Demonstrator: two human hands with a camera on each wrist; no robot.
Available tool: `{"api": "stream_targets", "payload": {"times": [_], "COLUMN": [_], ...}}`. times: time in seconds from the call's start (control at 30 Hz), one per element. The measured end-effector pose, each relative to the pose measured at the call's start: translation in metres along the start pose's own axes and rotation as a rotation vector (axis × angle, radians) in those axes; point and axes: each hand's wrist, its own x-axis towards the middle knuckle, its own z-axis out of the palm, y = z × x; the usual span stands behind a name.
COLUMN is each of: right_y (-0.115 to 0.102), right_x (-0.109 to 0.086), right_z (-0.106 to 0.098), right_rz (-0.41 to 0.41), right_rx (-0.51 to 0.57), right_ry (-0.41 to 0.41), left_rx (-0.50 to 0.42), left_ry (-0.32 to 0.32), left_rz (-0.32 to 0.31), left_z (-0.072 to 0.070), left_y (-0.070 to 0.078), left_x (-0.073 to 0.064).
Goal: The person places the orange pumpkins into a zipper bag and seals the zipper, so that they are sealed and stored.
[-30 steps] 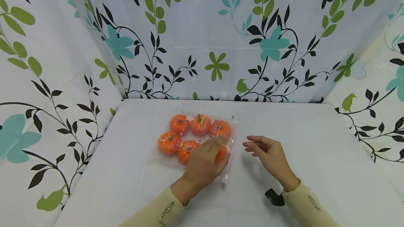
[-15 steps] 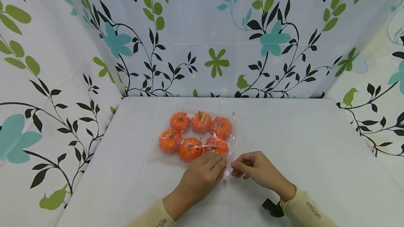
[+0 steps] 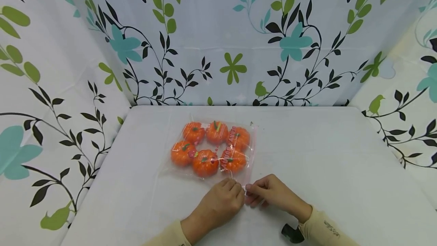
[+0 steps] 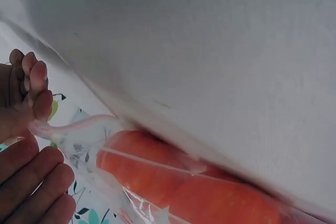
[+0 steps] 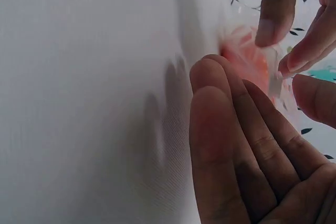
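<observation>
A clear zip bag (image 3: 211,142) with pink print lies on the table, its pink zip edge (image 3: 253,143) toward the right. Inside are several small orange pumpkins (image 3: 205,163) with green stems. At the bag's near right corner, my left hand (image 3: 218,203) pinches the zip end between thumb and fingers. My right hand (image 3: 274,196) is right beside it, thumb and fingertips close to the same corner. The right wrist view shows the right fingers (image 5: 262,140) extended and the thumb apart from them. In the left wrist view, the zip strip (image 4: 84,125) leads up to the fingers.
A white-covered table (image 3: 324,151) extends around the bag. Behind it hangs a curtain (image 3: 205,22) patterned with leaves and flowers, with similar cloth on both sides. A black wrist-camera mount (image 3: 292,234) shows at the right sleeve (image 3: 322,227).
My left hand has slid off the pumpkins down to the bag's near right corner and taken hold there. The right hand has moved left and nearer to meet it; the bag has barely moved.
</observation>
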Motion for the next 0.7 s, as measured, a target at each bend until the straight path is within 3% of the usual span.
{"api": "stream_targets", "payload": {"times": [0.13, 0.27, 0.5, 0.7], "right_y": [0.003, 0.005, 0.006, 0.006], "right_x": [0.002, 0.004, 0.004, 0.005], "right_z": [0.005, 0.010, 0.014, 0.018], "right_rz": [0.013, 0.023, 0.004, 0.001], "right_rx": [0.014, 0.039, 0.085, 0.106], "right_ry": [0.009, 0.034, 0.063, 0.124], "left_rx": [0.013, 0.018, 0.017, 0.036], "left_ry": [-0.058, -0.077, -0.051, 0.023], "left_rz": [0.005, 0.001, -0.004, 0.020], "left_z": [0.001, 0.003, 0.008, 0.012], "left_y": [0.003, 0.005, 0.006, 0.004], "left_x": [-0.001, -0.002, -0.002, 0.001]}}
